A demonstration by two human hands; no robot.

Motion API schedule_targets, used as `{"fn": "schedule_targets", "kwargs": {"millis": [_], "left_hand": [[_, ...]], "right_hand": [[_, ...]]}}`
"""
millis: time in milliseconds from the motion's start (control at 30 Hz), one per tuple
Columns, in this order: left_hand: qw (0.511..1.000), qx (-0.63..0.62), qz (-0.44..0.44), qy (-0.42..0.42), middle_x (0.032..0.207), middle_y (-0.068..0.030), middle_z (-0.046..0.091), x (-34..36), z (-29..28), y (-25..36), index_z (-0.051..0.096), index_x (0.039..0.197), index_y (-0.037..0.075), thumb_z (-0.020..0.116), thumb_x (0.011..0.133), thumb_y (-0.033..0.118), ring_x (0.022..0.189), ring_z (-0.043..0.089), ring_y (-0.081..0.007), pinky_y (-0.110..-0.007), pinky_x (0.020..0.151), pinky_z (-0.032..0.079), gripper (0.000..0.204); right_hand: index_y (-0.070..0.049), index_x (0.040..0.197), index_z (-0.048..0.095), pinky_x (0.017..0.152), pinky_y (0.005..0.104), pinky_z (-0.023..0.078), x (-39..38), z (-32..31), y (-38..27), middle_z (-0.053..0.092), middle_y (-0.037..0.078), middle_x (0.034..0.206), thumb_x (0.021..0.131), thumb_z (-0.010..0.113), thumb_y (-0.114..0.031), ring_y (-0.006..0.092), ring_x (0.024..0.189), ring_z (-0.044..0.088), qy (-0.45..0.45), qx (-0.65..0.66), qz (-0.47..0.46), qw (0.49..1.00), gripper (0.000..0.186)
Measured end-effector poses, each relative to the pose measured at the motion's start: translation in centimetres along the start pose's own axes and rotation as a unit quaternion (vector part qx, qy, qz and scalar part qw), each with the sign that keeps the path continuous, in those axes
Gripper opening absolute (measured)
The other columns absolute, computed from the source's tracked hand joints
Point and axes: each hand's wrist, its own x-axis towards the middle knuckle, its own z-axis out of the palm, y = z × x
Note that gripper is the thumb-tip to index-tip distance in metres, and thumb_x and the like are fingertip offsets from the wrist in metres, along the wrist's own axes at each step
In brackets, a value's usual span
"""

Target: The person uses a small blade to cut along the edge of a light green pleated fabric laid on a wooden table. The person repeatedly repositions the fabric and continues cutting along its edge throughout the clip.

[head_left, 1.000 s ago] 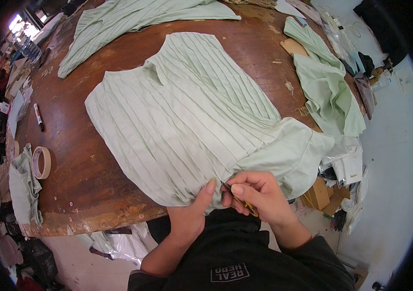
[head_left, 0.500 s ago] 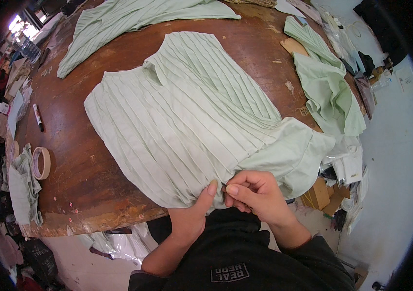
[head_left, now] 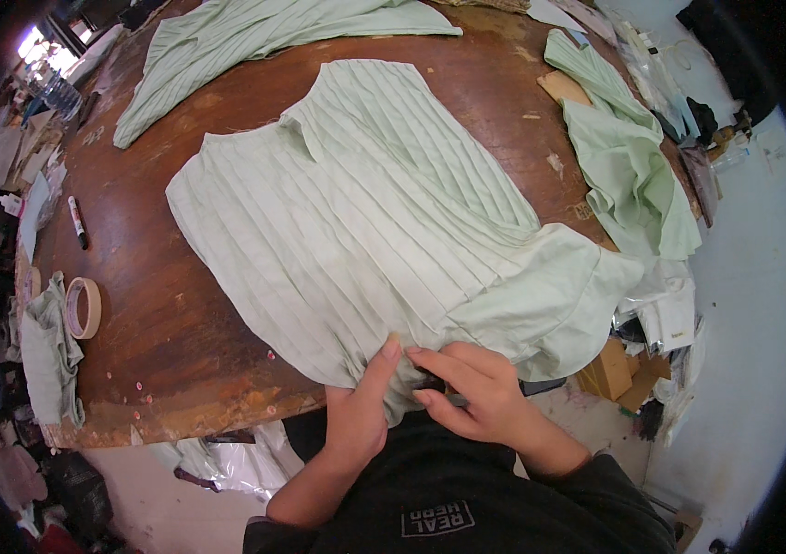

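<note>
A pale green pleated garment (head_left: 347, 212) lies spread over the table, its near edge gathered at the front. My left hand (head_left: 361, 406) grips that edge, thumb on top and fingers hidden under the cloth. Close beside it, my right hand (head_left: 478, 392) is bent over the same edge, index fingertip on the fabric and thumb lower down. Between that thumb and finger shows a small dark thing (head_left: 430, 380), mostly hidden, its kind unclear. To the right of the pleats, a plain, unpleated part (head_left: 559, 286) of the garment bulges toward the table's edge.
The brown wooden table (head_left: 181, 351) carries more pale green pieces at the far side (head_left: 254, 37) and far right (head_left: 628, 175). On the left are a marker (head_left: 77, 222), a tape roll (head_left: 84, 307) and crumpled cloth (head_left: 49, 351). A cardboard box (head_left: 610, 372) stands at right below.
My right hand has shifted slightly down, its thumb and index finger spreading from a pinch. My left thumb has moved a little left, still gripping the cloth. The view has shifted slightly.
</note>
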Motion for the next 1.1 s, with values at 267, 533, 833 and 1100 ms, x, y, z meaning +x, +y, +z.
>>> {"fn": "schedule_targets", "kwargs": {"millis": [267,533,833,1100], "left_hand": [[0.999,0.026,-0.012,-0.038,0.126,-0.0074,0.051,0.5,1.3,0.5,0.041,0.132,0.000,0.065,0.083,-0.007,0.112,0.051,-0.0152,-0.029,0.096,0.042,0.055],[0.998,0.000,0.064,-0.015,0.128,-0.0084,0.050,0.6,1.4,-0.7,0.038,0.135,0.001,0.065,0.081,-0.011,0.115,0.051,-0.0164,-0.029,0.097,0.042,0.062],[0.996,-0.028,0.077,-0.047,0.127,-0.0086,0.050,0.7,0.9,-1.1,0.037,0.136,0.001,0.066,0.080,-0.011,0.114,0.052,-0.0178,-0.031,0.097,0.042,0.063],[0.995,0.003,0.073,-0.061,0.125,-0.0080,0.050,0.8,0.5,-1.2,0.038,0.134,0.001,0.066,0.081,-0.009,0.112,0.052,-0.0174,-0.030,0.096,0.043,0.060]], "right_hand": [[0.001,0.111,0.059,0.059,0.0360,0.047,-0.2,-0.4,0.3,0.058,0.011,0.079,0.075,0.073,-0.010,0.0283,0.066,0.057,-0.063,0.011,-0.042,0.997,0.040],[0.002,0.099,0.063,0.061,0.0332,0.047,0.2,-1.8,-0.5,0.063,0.015,0.089,0.072,0.076,-0.007,0.0283,0.072,0.060,0.146,-0.130,0.022,0.980,0.031],[0.001,0.099,0.064,0.060,0.0338,0.047,1.3,-1.9,-0.2,0.062,0.011,0.091,0.071,0.076,-0.009,0.0268,0.072,0.059,0.115,-0.182,0.015,0.976,0.032],[0.000,0.097,0.064,0.059,0.0339,0.048,1.5,-1.4,0.1,0.063,0.011,0.090,0.071,0.075,-0.009,0.0267,0.070,0.059,0.112,-0.154,-0.001,0.982,0.030]]}}
